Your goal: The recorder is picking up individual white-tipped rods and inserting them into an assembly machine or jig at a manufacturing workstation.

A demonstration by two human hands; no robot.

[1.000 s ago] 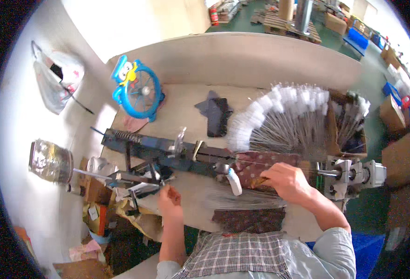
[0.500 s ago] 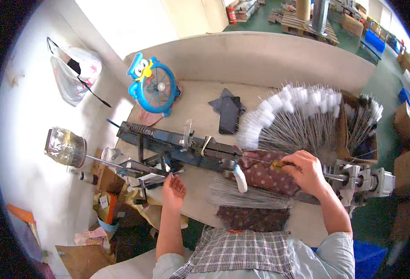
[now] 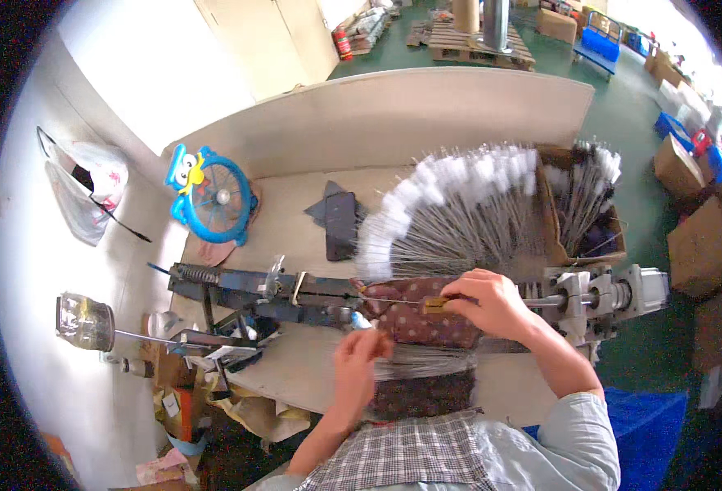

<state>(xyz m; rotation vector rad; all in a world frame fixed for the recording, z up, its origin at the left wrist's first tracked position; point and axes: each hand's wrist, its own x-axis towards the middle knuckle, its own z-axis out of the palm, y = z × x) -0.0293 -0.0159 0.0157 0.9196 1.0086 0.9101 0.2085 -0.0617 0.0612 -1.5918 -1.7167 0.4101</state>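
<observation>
My right hand [image 3: 492, 303] is closed on a small yellow-brown block [image 3: 436, 305], which sits in line with a thin metal wire above a brown dotted cloth [image 3: 410, 331]. Blurred by motion, my left hand [image 3: 357, 360] is by the cloth's left edge, close to a white and blue handle-like piece [image 3: 361, 320] that it partly covers. Its fingers are too smeared to read. Under the cloth's near side lies a bundle of thin metal wires [image 3: 434, 361]. To the left, a long black metal fixture [image 3: 246, 286] with a spring stretches toward the cloth.
White-bristled wire brushes [image 3: 459, 196] fan out behind the cloth, beside a cardboard box [image 3: 551, 209] of darker ones. A motor-like unit with clamps [image 3: 598, 296] stands at right. A black phone [image 3: 341, 225] and a blue cartoon fan [image 3: 222, 196] stay farther back.
My left hand has moved right, from the fixture's lower frame to the cloth's edge. My right hand stays at the yellow-brown block. The whole view has shifted, so things appear farther left.
</observation>
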